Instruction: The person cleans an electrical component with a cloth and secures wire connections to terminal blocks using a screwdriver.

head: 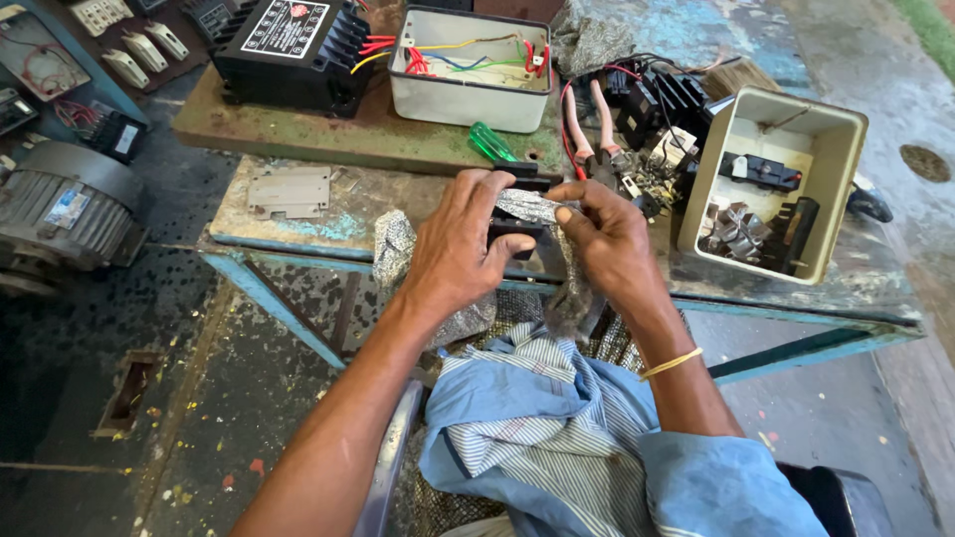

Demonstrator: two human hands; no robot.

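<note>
Grey cloth [527,206] is lying stretched between both hands at the centre of the frame, over a black component [517,231] at the near edge of the workbench [298,234]. Left hand [460,249] is gripping both from the left, thumb pressing on the component's lower edge and fingers curling over the top. Right hand [609,239] is pinching the cloth's right end between thumb and forefinger, other fingers folding under. More cloth is trailing down at lower left of the left hand and below the right hand. Component is mostly covered by fingers and cloth; its shape is hard to make out. Red-handled pliers [587,129] are lying just above the right hand, a cream open box [776,179] at centre right, a green screwdriver handle [492,142] just above the hands.
</note>
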